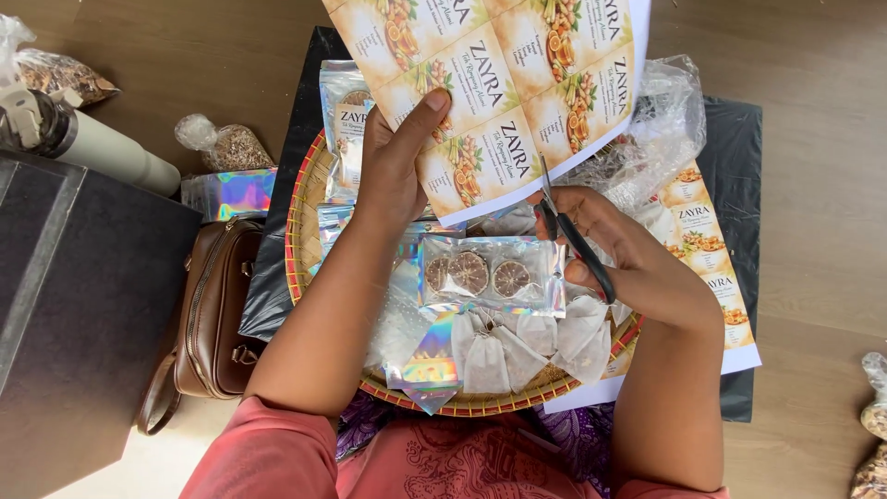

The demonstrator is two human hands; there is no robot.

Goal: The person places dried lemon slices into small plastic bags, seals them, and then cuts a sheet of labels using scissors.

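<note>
1. Label sheet [517, 83]: printed paper carrying rows of cream-coloured labels with fruit pictures; held up over the far half of the tray, lower edge turned toward the person, one corner meeting the scissor blades.
2. Left hand [393, 162]: fingers closed on the sheet's lower left edge, thumb [427, 113] pressed flat on the printed face.
3. Right hand [614, 254]: curled shut around the scissor handles, just below the sheet's lower edge.
4. Scissors [571, 231]: dark handles, slim metal blades pointing up and away from the person, tips at the paper's edge; blades only slightly parted.
5. Woven tray [300, 231]: round, shallow, natural fibre with a red-banded rim, resting on a black sheet [739, 139] spread over the wooden floor.
6. Clear-front pouch [490, 275]: shiny holographic border, three dried fruit slices inside; lies in the tray's middle, between the two forearms.
7. Small white cloth bags [517, 346]: several, heaped in the tray's near half, just beside a holographic pouch [427, 356].
8. Second label sheet [711, 268]: flat under the tray's right side, partly covered.
9. Crumpled clear plastic [661, 120]: at the tray's far right.
10. Brown leather handbag [214, 310]: on the floor left of the tray, against a dark box [83, 305].
</note>
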